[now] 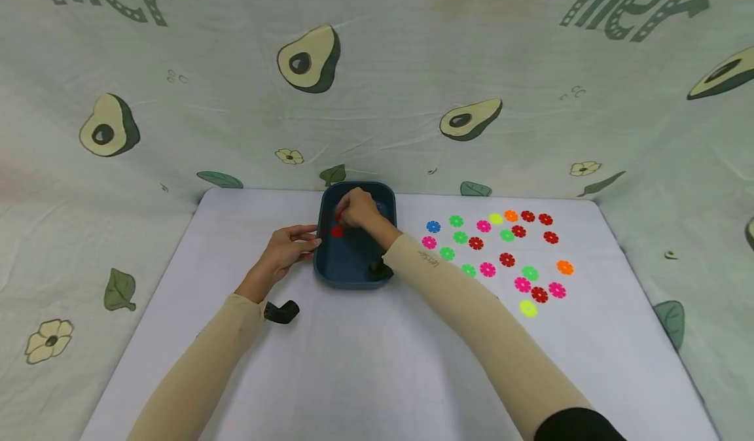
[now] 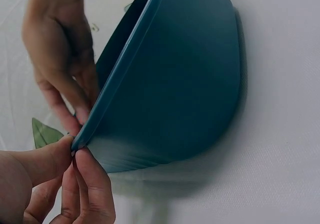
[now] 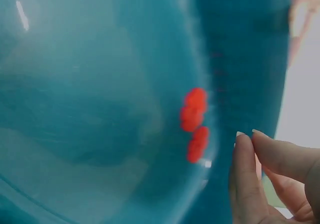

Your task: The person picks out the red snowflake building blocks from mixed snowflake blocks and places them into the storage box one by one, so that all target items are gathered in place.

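Observation:
A dark teal plastic tub (image 1: 349, 277) stands at the back of the table. My left hand (image 1: 287, 251) pinches its left rim between thumb and fingers, close up in the left wrist view. Inside the tub, my right hand (image 1: 358, 209) has its thumb and fingertips together by the left wall; nothing shows between the tips. Red notched snowflake discs (image 1: 337, 231) lie beside that hand on the tub floor. In the right wrist view, blurred red discs (image 3: 195, 109) sit along the foot of the wall, just past the fingertips (image 3: 244, 141).
Right of the tub, several loose discs in green, pink, yellow, orange, blue and red (image 1: 487, 269) are spread over the white table (image 1: 365, 369). A patterned cloth (image 1: 389, 55) hangs behind the table. My right forearm (image 1: 465, 310) crosses near the discs.

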Action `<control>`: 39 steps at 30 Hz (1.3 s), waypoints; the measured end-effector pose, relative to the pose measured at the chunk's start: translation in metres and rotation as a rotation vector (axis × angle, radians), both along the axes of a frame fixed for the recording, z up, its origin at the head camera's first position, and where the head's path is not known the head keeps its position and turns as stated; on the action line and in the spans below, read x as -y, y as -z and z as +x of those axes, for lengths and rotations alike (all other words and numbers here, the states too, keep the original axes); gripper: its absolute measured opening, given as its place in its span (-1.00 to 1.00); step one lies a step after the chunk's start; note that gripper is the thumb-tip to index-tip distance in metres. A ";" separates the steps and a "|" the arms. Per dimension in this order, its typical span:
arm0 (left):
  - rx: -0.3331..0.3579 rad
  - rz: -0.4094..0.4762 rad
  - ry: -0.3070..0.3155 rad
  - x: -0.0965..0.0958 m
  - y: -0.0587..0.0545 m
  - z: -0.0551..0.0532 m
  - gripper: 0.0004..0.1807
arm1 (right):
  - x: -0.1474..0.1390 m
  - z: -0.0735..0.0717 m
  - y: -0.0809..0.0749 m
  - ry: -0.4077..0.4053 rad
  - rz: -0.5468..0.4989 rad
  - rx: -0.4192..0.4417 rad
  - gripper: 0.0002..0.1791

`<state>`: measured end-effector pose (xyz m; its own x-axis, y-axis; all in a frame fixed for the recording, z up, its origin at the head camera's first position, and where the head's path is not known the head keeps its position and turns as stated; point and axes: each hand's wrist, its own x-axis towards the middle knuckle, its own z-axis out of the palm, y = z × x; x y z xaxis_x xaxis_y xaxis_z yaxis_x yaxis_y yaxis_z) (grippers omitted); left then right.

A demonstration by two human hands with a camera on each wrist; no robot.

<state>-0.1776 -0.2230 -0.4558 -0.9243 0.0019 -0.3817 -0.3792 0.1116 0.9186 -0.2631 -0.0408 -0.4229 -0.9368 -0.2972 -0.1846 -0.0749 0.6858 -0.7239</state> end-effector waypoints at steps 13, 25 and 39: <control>0.016 -0.019 -0.003 0.001 0.002 0.001 -0.42 | -0.019 0.017 -0.044 -0.121 -0.066 0.064 -0.71; 0.011 0.003 -0.007 0.001 0.005 -0.002 -0.42 | -0.051 0.034 -0.067 -0.203 -0.139 0.042 -0.68; 0.015 0.003 -0.005 0.002 0.003 0.000 -0.42 | -0.114 0.061 -0.082 -0.185 -0.249 0.077 -0.68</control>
<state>-0.1774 -0.2247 -0.4587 -0.9185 -0.0020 -0.3954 -0.3934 0.1070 0.9131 -0.2016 0.0730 -0.3410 -0.8485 -0.5066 -0.1530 -0.1204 0.4664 -0.8763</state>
